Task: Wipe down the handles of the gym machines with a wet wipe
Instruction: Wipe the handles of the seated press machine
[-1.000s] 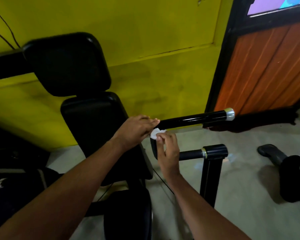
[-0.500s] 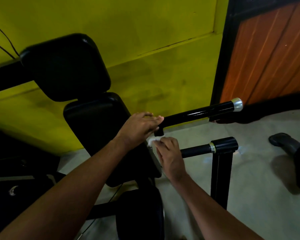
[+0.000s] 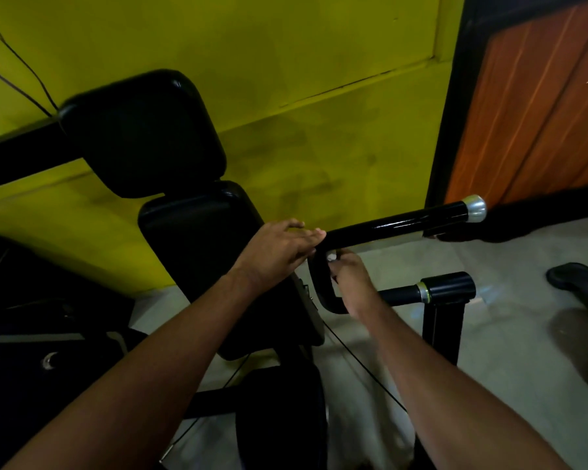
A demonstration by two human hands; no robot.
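Note:
A glossy black handle bar [image 3: 398,223] with a silver end cap runs right from a U-shaped bend [image 3: 319,286]. My left hand [image 3: 279,252] lies on the bar's inner end, fingers stretched out flat over it. Just below, my right hand [image 3: 350,276] pinches a small white wet wipe [image 3: 331,257] against the curved part of the bend. Most of the wipe is hidden by my fingers. A second, lower bar [image 3: 401,295] with a silver ring leads to a black collar on an upright post.
The machine's black padded headrest [image 3: 143,134] and backrest [image 3: 201,232] stand left of the handles, against a yellow wall [image 3: 319,79]. An orange wood-panelled door [image 3: 540,106] is at the right. A dark object [image 3: 577,279] lies on the grey floor at far right. A thin cable [image 3: 357,361] hangs below.
My right hand with the wipe has moved a little along the bend, closer under the upper bar. The view has shifted slightly; my left hand stays on the bar's inner end.

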